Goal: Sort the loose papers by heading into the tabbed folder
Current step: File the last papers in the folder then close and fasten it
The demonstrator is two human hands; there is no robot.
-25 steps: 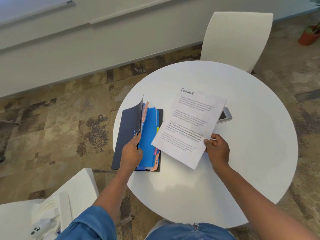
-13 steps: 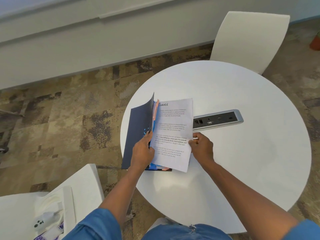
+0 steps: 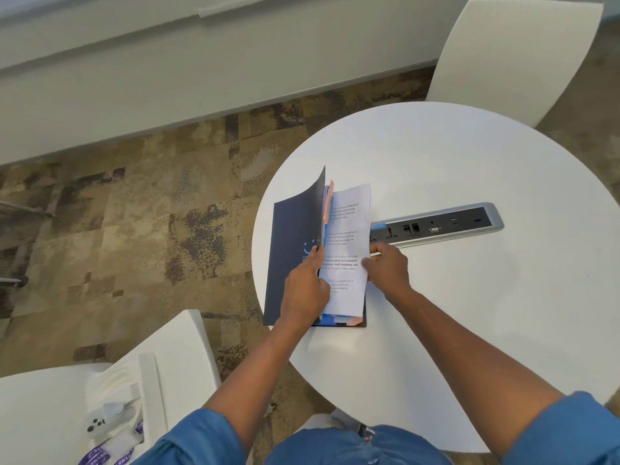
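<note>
Both hands are working at the folder point(image 3: 295, 260) on the round table's point(image 3: 469, 313) left side; left hand point(image 3: 303, 288) is gripping the raised navy cover; right hand point(image 3: 385, 268) is pinching the printed sheet point(image 3: 349, 250), long axis running near to far; its heading is now hidden behind the tabs, having slid further leftward inside.

Your folder point(image 3: 295, 263) lies at the left edge of the round table point(image 3: 469, 313), its cover raised. A printed sheet point(image 3: 349, 250) sits inside, between your left hand point(image 3: 303, 290) and right hand point(image 3: 385, 268). A socket strip point(image 3: 436, 226) lies just right, set into the tabletop.
</note>
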